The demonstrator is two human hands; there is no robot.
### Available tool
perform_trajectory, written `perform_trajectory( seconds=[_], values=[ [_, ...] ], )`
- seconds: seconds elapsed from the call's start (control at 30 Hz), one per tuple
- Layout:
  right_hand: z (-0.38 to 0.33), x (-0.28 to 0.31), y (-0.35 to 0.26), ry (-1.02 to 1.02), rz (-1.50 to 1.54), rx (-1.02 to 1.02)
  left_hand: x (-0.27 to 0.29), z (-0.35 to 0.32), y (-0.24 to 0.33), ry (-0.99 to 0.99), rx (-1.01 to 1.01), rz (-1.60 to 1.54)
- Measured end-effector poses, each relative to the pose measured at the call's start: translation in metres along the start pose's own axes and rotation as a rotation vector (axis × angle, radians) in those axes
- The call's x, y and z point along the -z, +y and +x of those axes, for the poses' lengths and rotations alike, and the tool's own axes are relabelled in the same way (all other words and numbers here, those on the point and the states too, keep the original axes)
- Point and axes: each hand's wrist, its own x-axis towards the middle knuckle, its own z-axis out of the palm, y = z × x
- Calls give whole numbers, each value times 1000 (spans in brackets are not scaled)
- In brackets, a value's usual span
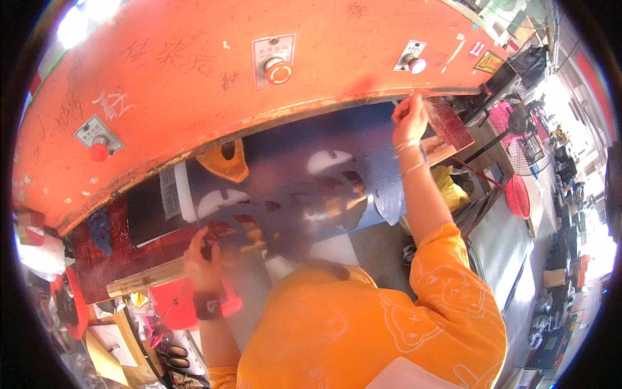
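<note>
A dark blue sheet (324, 139) with several cut-out holes lies under the orange press head (194, 78), blurred in its middle. My left hand (202, 258), with a dark wristband, grips the sheet's near left edge. At the sheet's far right corner my right hand (409, 120) pinches its edge, just below the rim of the press head. An orange cutting die (227, 162) sits on the white cutting board (184, 194) beside the sheet.
Red push buttons (99, 151) (278, 71) (416, 65) sit on the press head. The dark red machine bed (97, 259) has a wooden front edge. A pink fan (512, 123) and a red basket (518, 194) stand to the right, with clutter at lower left.
</note>
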Motion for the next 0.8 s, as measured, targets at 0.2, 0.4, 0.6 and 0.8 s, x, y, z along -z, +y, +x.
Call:
perform_trajectory(
  seconds=[0.2,0.4,0.6,0.8],
  values=[
    [102,-14,-12,-6,-196,-56,-10,43,-13,-30,123,-105],
    [53,19,9,-386,-405,-38,0,71,-9,-29,125,-124],
    [-40,25,7,-745,-918,127,6,79,0,14,62,-69],
    [-84,7,-13,-968,-1255,397,6,78,-2,-4,68,-42]
  ],
)
